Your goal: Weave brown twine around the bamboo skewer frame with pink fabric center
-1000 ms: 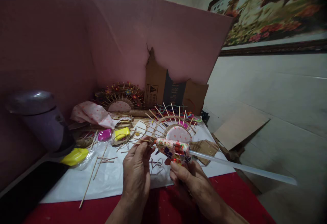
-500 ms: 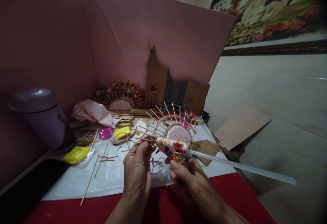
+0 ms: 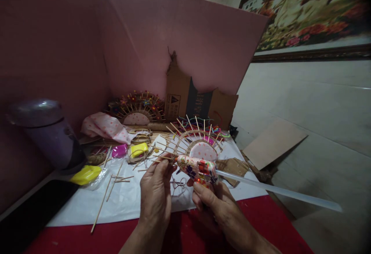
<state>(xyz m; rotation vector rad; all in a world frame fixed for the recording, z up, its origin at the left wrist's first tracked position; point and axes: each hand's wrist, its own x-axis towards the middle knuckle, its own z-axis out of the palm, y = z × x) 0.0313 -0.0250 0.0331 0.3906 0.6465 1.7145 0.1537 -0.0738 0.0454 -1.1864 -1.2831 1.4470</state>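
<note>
My left hand (image 3: 155, 196) pinches a thin wooden stick (image 3: 159, 156) at the left edge of a half-round craft fan (image 3: 199, 146) of radiating sticks with a pink dotted centre. My right hand (image 3: 216, 205) grips a flower-patterned glue gun (image 3: 197, 168), its nozzle pointing left at the stick by my left fingertips. A long clear glue stick (image 3: 278, 193) juts out of the gun's back to the right.
On the white sheet (image 3: 127, 204) lie loose sticks (image 3: 100, 207), yellow (image 3: 85, 175) and pink (image 3: 119, 151) clay packets, and pink dotted cloth (image 3: 106, 127). A second decorated fan (image 3: 136, 109) and cardboard pieces (image 3: 185, 99) lean on the pink wall. A purple jar (image 3: 46, 134) stands at left.
</note>
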